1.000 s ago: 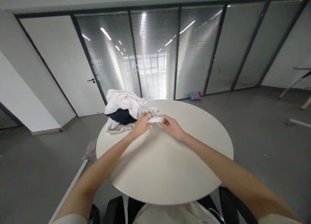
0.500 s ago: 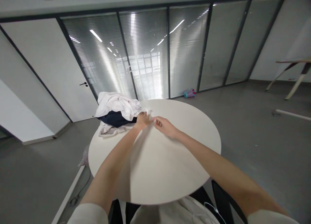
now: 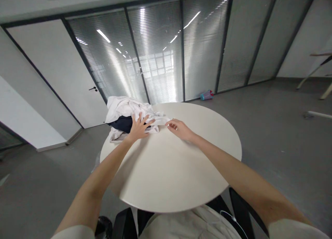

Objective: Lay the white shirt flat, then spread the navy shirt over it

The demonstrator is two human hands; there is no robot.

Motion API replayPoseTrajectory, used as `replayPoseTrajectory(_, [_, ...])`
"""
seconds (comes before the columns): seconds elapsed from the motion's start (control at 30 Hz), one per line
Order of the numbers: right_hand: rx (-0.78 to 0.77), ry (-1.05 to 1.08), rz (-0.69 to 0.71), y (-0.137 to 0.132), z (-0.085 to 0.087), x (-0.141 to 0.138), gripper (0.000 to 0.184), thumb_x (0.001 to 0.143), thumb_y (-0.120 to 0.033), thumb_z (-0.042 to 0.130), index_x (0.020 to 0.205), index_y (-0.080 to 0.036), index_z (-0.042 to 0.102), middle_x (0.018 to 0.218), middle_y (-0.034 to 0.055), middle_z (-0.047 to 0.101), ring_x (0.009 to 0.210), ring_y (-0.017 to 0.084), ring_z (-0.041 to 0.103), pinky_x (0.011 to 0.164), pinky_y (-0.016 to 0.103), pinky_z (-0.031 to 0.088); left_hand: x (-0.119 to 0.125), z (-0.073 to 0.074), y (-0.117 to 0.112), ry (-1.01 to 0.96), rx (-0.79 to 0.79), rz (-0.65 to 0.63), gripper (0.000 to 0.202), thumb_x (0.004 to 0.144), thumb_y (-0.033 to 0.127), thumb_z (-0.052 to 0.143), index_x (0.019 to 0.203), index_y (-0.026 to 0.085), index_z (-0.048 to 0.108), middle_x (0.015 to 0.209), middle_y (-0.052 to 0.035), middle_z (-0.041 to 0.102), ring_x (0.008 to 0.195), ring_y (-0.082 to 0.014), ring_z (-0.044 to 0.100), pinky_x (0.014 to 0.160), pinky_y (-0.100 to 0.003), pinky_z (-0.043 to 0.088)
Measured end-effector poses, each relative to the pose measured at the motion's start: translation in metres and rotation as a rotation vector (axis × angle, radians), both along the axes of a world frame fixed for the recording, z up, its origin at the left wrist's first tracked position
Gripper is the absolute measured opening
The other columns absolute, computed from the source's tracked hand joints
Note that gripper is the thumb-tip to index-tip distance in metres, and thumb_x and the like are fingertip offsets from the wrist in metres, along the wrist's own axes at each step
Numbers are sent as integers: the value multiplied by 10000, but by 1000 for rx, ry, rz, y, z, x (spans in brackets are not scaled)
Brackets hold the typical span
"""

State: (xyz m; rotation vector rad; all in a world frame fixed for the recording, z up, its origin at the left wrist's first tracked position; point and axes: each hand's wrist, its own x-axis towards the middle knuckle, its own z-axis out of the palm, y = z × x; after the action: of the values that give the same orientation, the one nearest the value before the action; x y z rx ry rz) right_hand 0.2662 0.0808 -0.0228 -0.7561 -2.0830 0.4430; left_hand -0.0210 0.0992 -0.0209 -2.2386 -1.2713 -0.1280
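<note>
A crumpled pile of clothes lies at the far left of the round white table (image 3: pixel 176 169). On top is a white garment (image 3: pixel 124 106), with a dark navy garment (image 3: pixel 121 124) beneath it and more pale cloth (image 3: pixel 116 135) at the bottom. My left hand (image 3: pixel 139 129) is spread open against the near right side of the pile, fingers over the cloth. My right hand (image 3: pixel 178 128) is closed in a pinch on a thin end of the white garment, which stretches out from the pile to its fingertips.
Black chairs (image 3: pixel 124 223) stand at the near table edge. A blue and pink basket (image 3: pixel 206 95) lies on the floor by the glass partition (image 3: pixel 160 59). Part of another table (image 3: pixel 320 54) shows at far right, and a white door (image 3: pixel 57 69) at left.
My left hand has moved left from beside my right hand onto the pile, its fingers spreading. My right hand stays at the white cloth's end. The view has shifted slightly.
</note>
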Motion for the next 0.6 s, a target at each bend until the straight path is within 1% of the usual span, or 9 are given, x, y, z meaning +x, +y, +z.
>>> replayPoseTrajectory(0.07, [-9, -8, 5, 1, -2, -2, 171, 914, -183, 545, 999, -188, 693, 872, 29, 638, 673, 115, 579, 689, 253, 479, -4, -7, 10, -5, 4, 16, 729, 893, 437, 624, 1546, 425, 301, 1661, -57, 200, 1514, -446, -47, 1090, -776, -49])
replayPoseTrajectory(0.2, [-51, -39, 33, -1, -4, -2, 177, 895, -151, 552, 1003, -179, 689, 876, 30, 633, 682, 116, 575, 694, 255, 473, 4, -17, 35, -46, 19, 78, 658, 950, 355, 549, 1551, 419, 288, 1665, -58, 183, 1518, -423, -74, 1095, -777, -18])
replayPoseTrajectory(0.33, [-82, -94, 52, -3, -4, -1, 172, 913, -180, 552, 1008, -191, 694, 912, 37, 631, 705, 120, 574, 715, 262, 470, 11, -19, 62, -106, -12, 172, 613, 964, 329, 533, 1543, 377, 336, 1663, -68, 187, 1517, -421, -82, 1100, -769, -34])
replayPoseTrajectory(0.4, [-97, -126, 56, -3, -6, -1, 172, 922, -201, 555, 1012, -197, 702, 907, 38, 633, 731, 129, 584, 731, 268, 469, 14, -19, 69, -147, -27, 210, 600, 956, 284, 544, 1528, 351, 377, 1655, -76, 214, 1520, -416, -61, 1110, -751, -42])
replayPoseTrajectory(0.47, [-109, -163, 66, -3, -9, -1, 175, 929, -223, 560, 1017, -200, 710, 900, 40, 639, 756, 139, 596, 742, 272, 468, 20, -18, 68, -203, -21, 230, 593, 940, 244, 555, 1510, 325, 414, 1647, -78, 241, 1525, -399, -39, 1126, -729, -49])
replayPoseTrajectory(0.5, [-114, -185, 73, -3, -11, -2, 177, 931, -232, 563, 1018, -200, 714, 896, 43, 646, 761, 144, 602, 743, 274, 468, 24, -19, 64, -234, -2, 228, 584, 930, 235, 562, 1497, 302, 439, 1646, -81, 244, 1527, -391, -34, 1137, -718, -50])
replayPoseTrajectory(0.57, [-125, -236, 87, -3, -12, -2, 181, 929, -239, 566, 1016, -199, 720, 889, 47, 665, 759, 152, 613, 737, 276, 467, 36, -20, 49, -291, 46, 180, 523, 908, 239, 576, 1429, 239, 532, 1642, -96, 252, 1531, -385, -13, 1164, -694, -35])
replayPoseTrajectory(0.6, [-125, -263, 90, -3, -13, -2, 181, 927, -240, 565, 1005, -198, 723, 886, 49, 677, 758, 156, 618, 734, 277, 464, 42, -20, 39, -314, 49, 133, 470, 901, 249, 580, 1369, 209, 590, 1627, -109, 288, 1531, -386, 32, 1182, -675, -2])
